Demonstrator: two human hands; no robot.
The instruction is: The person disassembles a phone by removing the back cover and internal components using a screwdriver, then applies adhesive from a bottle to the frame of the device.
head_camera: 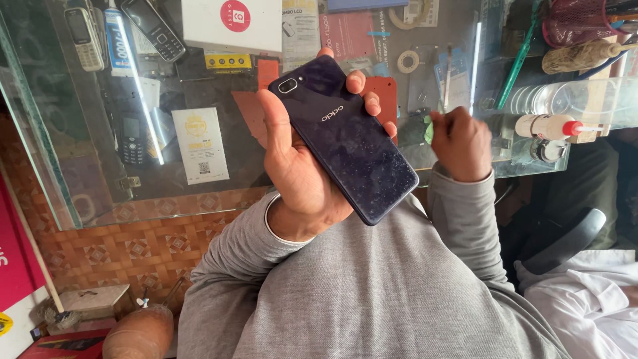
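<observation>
My left hand holds a dark blue-black smartphone back side up, camera lenses at its upper left. The thumb lies along the phone's left edge and the fingers wrap its right edge. The phone's glossy back is speckled with dust. My right hand is just right of the phone, over the glass counter. Its fingers are closed on a small green plastic pick, whose tip points toward the phone's right edge. Both arms are in grey sleeves.
Under the glass lie old keypad phones, cards and a white box. A white bottle with a red cap and a tape roll lie at the right. Another person's white sleeve shows bottom right.
</observation>
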